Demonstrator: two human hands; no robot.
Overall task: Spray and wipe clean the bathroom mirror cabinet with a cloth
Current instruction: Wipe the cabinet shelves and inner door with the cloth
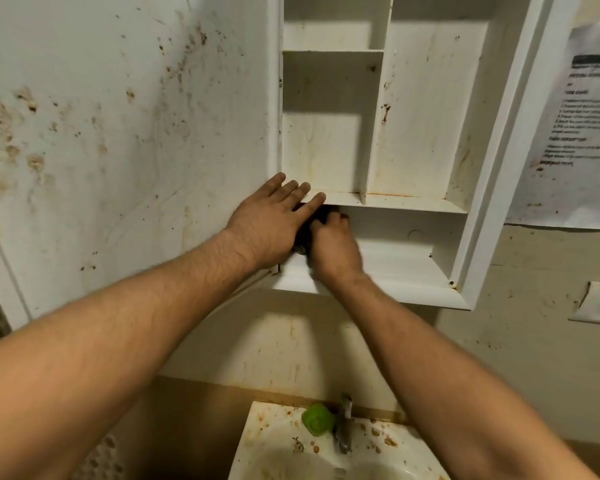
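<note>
A printed paper sheet [579, 188] is hanging on the wall [534, 265] just right of the open cabinet frame [510, 133], and it is carrying the only writing in view. A dark header band [598, 60] is running across its top, and short bold headings, a block of numbered lines and a few lines of smaller black print are sitting below it. The print is showing too blurred and too small to read with confidence: no word, number or brand is coming through legibly on the sheet.
</note>
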